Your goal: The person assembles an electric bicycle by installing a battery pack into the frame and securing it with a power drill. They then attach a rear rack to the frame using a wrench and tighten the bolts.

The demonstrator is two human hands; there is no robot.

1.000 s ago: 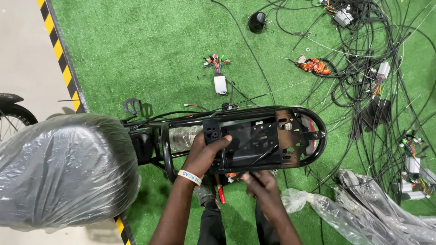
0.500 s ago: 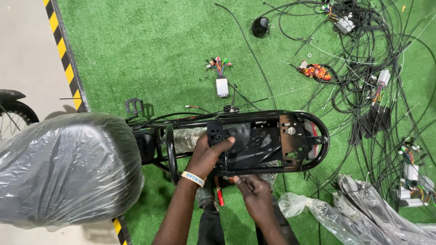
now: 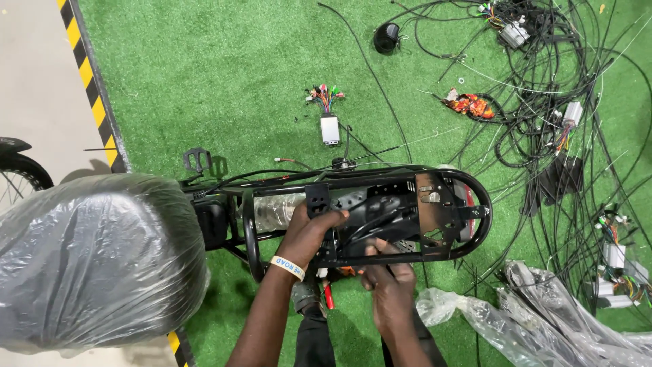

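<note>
Bright, even overhead light keeps the view sharp, with soft shadows just below the fingers (image 3: pixel 324 219) and glare on the plastic-wrapped seat (image 3: pixel 95 258) beside them.

Rear rack (image 3: pixel 407 214) between wrapped seat (image 3: pixel 95 261) and cable tangle (image 3: pixel 564 122).

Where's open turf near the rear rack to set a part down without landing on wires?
Barest turf lies beyond the rear rack, between the striped floor tape and the small controller box. A smaller patch sits between that box and the black round part. Right side is crowded with the cable tangle; near right holds plastic wrap.
</note>
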